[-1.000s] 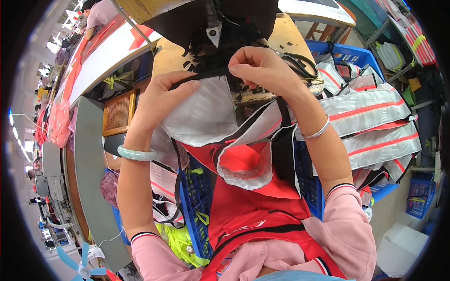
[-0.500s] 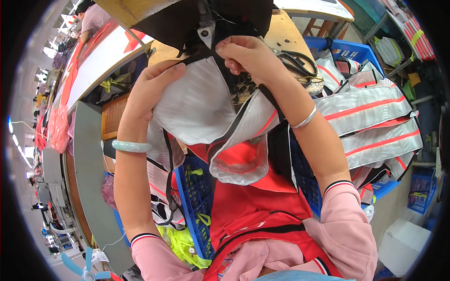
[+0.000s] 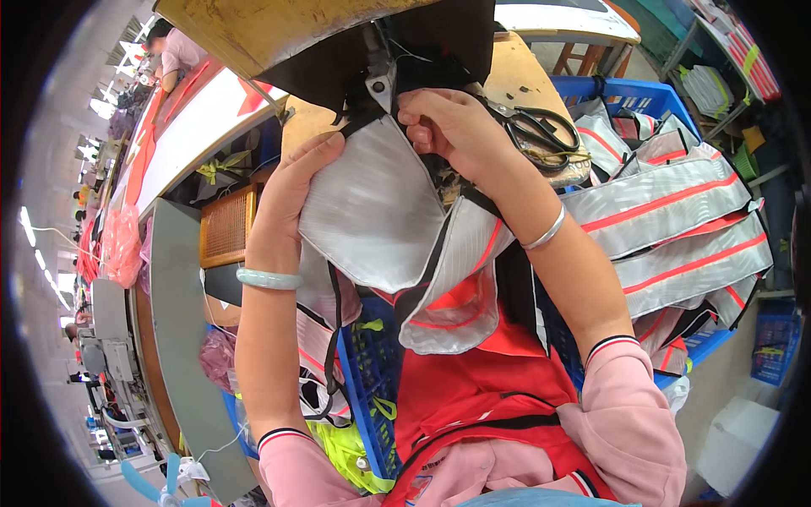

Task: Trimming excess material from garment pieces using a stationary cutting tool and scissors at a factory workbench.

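A silver-grey fabric piece (image 3: 372,207) with black edging spreads under my two hands, its upper edge at the metal foot (image 3: 380,84) of a sewing machine (image 3: 279,34). My left hand (image 3: 306,169) is closed on its left edge, thumb on top and fingers underneath, hidden. On the other side of the foot, my right hand (image 3: 452,127) has its fingers curled in a pinch close to the black edging; what lies between the fingertips is hard to see. Lower folds with a red stripe (image 3: 456,313) hang over my red apron (image 3: 481,380).
Black-handled scissors (image 3: 541,135) lie on the worn tabletop (image 3: 519,72) right of my right hand. A blue crate (image 3: 625,89) at the right holds stacked silver pieces (image 3: 667,220) with red stripes. Another blue crate (image 3: 376,355) stands lower left. Another person (image 3: 180,55) works far left.
The whole view has shifted, so the machine and both hands sit lower and slightly further right. Against the machine foot, both hands keep nearly the same places and grips.
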{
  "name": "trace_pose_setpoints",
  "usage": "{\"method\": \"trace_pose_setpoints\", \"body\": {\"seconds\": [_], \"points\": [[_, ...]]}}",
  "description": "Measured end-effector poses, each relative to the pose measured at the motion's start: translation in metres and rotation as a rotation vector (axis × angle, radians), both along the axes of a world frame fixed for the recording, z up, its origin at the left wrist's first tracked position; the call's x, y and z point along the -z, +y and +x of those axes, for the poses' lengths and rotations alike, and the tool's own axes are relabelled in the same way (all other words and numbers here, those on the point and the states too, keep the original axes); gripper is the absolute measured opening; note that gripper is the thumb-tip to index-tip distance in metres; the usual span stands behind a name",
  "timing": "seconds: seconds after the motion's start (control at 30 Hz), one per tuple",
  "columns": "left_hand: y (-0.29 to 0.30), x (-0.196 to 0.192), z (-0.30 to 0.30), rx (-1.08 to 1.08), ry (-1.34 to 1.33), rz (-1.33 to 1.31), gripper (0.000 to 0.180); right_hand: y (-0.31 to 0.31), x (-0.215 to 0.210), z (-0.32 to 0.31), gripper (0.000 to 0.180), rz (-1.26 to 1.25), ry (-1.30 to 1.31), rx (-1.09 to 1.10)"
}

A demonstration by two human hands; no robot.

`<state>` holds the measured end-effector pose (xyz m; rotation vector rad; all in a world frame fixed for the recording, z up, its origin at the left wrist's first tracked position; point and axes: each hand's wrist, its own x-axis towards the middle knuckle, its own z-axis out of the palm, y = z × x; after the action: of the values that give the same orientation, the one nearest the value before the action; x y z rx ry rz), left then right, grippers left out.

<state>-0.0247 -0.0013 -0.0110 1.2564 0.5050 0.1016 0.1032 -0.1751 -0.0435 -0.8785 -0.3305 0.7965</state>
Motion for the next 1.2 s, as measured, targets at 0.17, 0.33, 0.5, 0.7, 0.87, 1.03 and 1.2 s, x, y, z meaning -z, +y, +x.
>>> {"method": "trace_pose_setpoints", "body": {"seconds": [0.17, 0.33, 0.5, 0.7, 0.87, 1.03, 1.2], "points": [[0.012, 0.003, -0.014, 0.04, -0.022, 0.092, 0.03, -0.021, -0.004, 0.009, 0.016, -0.299, -0.513, 0.092], [-0.005, 0.003, -0.036, 0.125, 0.095, 0.446, 0.034, -0.053, 0.014, -0.004, 0.014, -0.74, -1.523, 0.77], [-0.04, -0.012, -0.053, 0.591, 0.025, 0.522, 0.043, -0.06, -0.024, -0.054, 0.018, -0.39, -1.713, 0.703], [-0.071, -0.016, -0.072, 0.815, 0.031, 0.468, 0.048, -0.1, 0.013, -0.009, 0.031, -0.709, -1.345, 0.497], [-0.099, 0.006, -0.089, 0.887, -0.013, 0.438, 0.045, -0.114, 0.018, -0.023, 0.021, -0.265, -0.588, 0.443], [-0.121, 0.011, -0.102, 0.92, -0.091, 0.477, 0.044, -0.141, 0.025, -0.022, 0.018, -0.814, -1.148, 0.592], [-0.121, 0.02, -0.107, 0.779, 0.001, 0.319, 0.04, -0.146, -0.011, -0.078, 0.033, -0.43, -1.255, 0.399]]}}
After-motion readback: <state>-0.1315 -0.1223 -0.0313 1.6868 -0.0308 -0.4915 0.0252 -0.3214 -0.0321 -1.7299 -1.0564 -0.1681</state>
